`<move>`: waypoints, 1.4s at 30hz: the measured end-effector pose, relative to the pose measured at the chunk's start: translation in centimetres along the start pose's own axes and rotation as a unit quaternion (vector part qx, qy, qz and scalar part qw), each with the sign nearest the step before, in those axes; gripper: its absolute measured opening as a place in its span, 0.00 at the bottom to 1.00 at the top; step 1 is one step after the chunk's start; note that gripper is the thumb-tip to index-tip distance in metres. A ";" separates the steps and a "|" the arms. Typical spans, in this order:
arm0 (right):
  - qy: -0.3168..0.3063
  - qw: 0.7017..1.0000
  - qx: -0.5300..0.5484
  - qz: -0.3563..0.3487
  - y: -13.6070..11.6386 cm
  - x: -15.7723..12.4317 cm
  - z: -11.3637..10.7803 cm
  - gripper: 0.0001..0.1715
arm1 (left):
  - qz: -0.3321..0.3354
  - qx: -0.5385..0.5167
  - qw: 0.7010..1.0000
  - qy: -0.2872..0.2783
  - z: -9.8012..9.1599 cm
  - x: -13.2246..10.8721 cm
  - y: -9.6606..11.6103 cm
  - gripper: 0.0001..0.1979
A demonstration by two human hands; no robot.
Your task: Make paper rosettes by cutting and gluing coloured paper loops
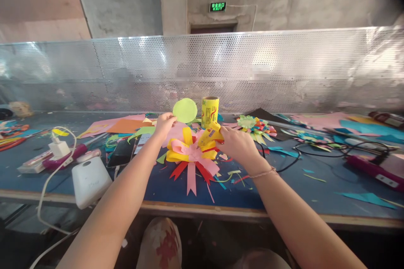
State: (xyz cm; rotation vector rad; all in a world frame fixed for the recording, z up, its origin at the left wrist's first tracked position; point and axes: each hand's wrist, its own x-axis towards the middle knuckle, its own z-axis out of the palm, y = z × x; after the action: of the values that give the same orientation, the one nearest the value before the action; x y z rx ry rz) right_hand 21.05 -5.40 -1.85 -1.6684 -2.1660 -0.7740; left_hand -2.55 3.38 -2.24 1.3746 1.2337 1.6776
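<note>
My left hand (164,124) pinches the edge of a light green paper disc (184,110) and holds it up above the table. My right hand (237,144) is closed around a yellow hand tool (211,135) whose tip sits over a paper ribbon flower (191,155). That flower has yellow and pink loops, with red and pink pointed strips beneath, and lies on the blue table top (284,185) between my hands. Behind it stands a yellow roll (210,112).
Paper scraps cover the table. A white box (90,180) with cable and a charger plug (58,148) lie at the left, a phone (121,153) beside them. Another paper flower (255,127), black cables (331,149) and a purple tool (375,172) lie right. A perforated metal screen (284,67) closes the back.
</note>
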 end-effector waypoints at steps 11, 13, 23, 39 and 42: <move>-0.016 0.999 -0.005 -0.040 1.7 -0.1 -0.3 0.11 | -0.003 -0.005 1.000 0.000 0.0 -0.1 0.1 0.04; -0.029 0.998 0.008 -0.055 2.0 -0.2 -0.5 0.11 | -0.006 -0.004 1.000 -0.001 0.0 -0.2 0.2 0.04; -0.075 0.994 0.043 -0.071 2.9 -0.1 -0.2 0.11 | -0.005 0.010 1.000 0.008 0.0 0.1 0.0 0.03; -0.077 0.995 0.034 -0.046 2.5 0.1 -0.1 0.10 | -0.015 0.000 1.000 0.014 0.0 0.1 0.0 0.05; -0.071 0.996 0.032 -0.033 2.3 0.1 -0.1 0.11 | -0.014 0.001 1.000 0.012 0.0 0.1 0.0 0.04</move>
State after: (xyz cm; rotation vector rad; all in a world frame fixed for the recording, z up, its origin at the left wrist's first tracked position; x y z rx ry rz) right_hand 23.21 -4.95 -1.14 -1.6740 -2.3271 -0.6135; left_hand -2.57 3.49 -2.20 1.3360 1.2639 1.6776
